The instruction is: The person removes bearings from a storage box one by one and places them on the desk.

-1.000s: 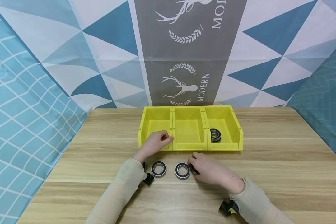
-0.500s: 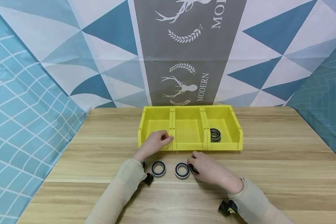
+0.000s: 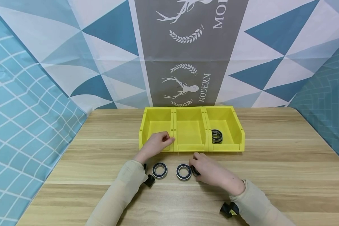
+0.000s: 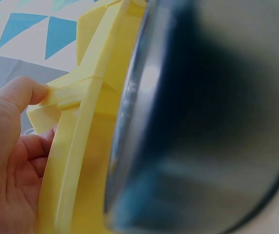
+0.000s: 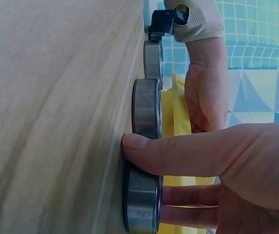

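Note:
In the head view my left hand point(image 3: 157, 142) is at the front of the left yellow bin point(image 3: 161, 121). Its thumb and curled fingers grip the bin's edge from both sides in the left wrist view. My right hand point(image 3: 210, 169) pinches a ball bearing point(image 5: 142, 200) standing flat on the table, thumb on its near side and fingers on its far side. Left of it, close by, lies a second bearing point(image 3: 183, 179), then another bearing point(image 3: 159, 177). One more bearing point(image 3: 145, 167) is mostly hidden by my left wrist. A large blurred ring point(image 4: 129, 126) fills the left wrist view's right side.
The middle yellow bin point(image 3: 190, 125) and right yellow bin point(image 3: 228, 125) adjoin the left one. Stacked bearings point(image 3: 217, 141) lie in the right bin's front left corner. A patterned cloth point(image 3: 107, 62) rises behind the wooden table point(image 3: 271, 150).

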{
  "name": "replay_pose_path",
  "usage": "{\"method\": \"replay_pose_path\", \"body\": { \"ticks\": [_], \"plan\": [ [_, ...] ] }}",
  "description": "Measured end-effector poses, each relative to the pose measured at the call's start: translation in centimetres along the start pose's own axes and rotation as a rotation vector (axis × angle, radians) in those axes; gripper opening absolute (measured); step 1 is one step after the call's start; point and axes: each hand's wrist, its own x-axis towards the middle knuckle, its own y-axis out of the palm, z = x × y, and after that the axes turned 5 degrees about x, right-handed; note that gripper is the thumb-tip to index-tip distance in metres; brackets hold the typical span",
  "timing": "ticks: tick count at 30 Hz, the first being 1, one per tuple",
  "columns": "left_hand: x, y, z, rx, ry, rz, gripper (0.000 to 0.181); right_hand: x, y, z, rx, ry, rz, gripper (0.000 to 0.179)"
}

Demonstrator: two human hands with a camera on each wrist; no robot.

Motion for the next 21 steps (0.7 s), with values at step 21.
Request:
{"method": "replay_pose_path", "body": {
  "ticks": [21],
  "plan": [
    [-0.08,-0.11,-0.22,0.002,-0.006,0.007,0.029,-0.12,-0.29,-0.07,0.032,0.021,0.034,0.039]
  ]
}}
